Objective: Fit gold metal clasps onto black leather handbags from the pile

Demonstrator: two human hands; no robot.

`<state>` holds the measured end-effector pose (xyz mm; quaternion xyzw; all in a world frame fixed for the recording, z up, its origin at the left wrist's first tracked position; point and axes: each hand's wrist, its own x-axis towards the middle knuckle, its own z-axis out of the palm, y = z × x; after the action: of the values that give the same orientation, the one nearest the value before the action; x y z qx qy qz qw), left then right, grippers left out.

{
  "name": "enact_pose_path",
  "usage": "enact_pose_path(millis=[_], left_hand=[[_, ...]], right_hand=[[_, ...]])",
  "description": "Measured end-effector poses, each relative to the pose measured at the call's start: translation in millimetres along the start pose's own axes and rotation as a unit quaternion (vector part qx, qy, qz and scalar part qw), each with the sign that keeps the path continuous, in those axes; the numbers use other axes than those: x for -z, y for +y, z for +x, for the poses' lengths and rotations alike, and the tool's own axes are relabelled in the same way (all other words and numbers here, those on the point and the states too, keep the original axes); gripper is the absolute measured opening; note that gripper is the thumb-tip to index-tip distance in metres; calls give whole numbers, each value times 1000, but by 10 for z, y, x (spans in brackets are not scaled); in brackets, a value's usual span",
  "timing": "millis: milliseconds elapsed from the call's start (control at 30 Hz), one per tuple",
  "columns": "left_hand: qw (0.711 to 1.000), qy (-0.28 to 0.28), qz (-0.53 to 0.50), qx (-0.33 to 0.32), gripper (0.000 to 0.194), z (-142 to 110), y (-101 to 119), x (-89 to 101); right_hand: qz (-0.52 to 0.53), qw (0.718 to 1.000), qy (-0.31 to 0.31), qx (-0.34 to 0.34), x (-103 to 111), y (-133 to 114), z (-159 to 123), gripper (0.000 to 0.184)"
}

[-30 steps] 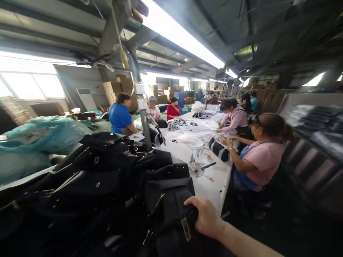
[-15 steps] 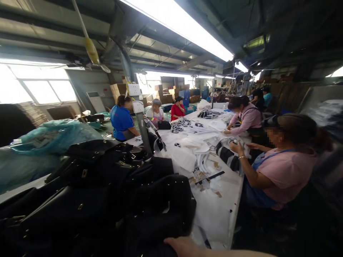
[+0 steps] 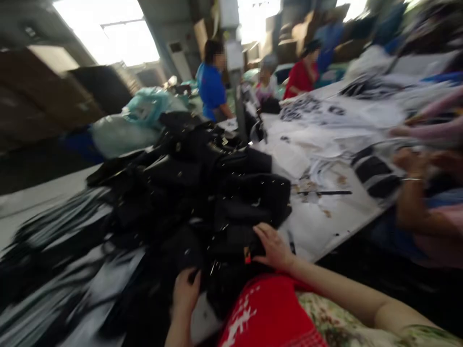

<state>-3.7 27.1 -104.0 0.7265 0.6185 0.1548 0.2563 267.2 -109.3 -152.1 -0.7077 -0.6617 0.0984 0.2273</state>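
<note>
A large heap of black bags [image 3: 173,173] with small gold-coloured metal fittings fills the table in front of me. My left hand [image 3: 186,291] is low at the near side of the heap, its fingers curled round a dark part of a black bag. To its right, my right hand [image 3: 273,246] lies on the black bag nearest me [image 3: 231,243], fingers stretched out and thumb apart. A gold-coloured clasp shows close to that thumb. Motion blur and the dark material hide where one bag ends and another begins.
Long dark strips [image 3: 47,260] lie at the left. White pieces and scraps cover the white table [image 3: 307,231] to the right. A post [image 3: 238,101] rises behind the heap, near plastic sacks [image 3: 123,132]. Co-workers sit or stand around; one's hands [image 3: 412,164] are at the right.
The view has swung down and left. My left hand has come into view at the heap, and my right hand now shows whole on a black bag.
</note>
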Motion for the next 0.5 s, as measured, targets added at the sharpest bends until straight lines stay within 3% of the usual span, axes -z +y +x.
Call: enact_pose_path(millis=[100, 200, 367, 500], left_hand=[[999, -7, 14, 47, 13, -325, -520, -75], [997, 10, 7, 73, 15, -449, -880, -149], [995, 39, -13, 95, 16, -650, -1151, -106], [992, 45, -27, 113, 16, -810, -1287, -65]], right_hand=[[2, 987, -10, 158, -46, -53, 72, 62], [5, 976, -28, 217, -145, -160, 149, 57], [-14, 983, -9, 181, -113, -273, 287, 58], [-49, 989, -11, 142, -58, -275, 532, 74]])
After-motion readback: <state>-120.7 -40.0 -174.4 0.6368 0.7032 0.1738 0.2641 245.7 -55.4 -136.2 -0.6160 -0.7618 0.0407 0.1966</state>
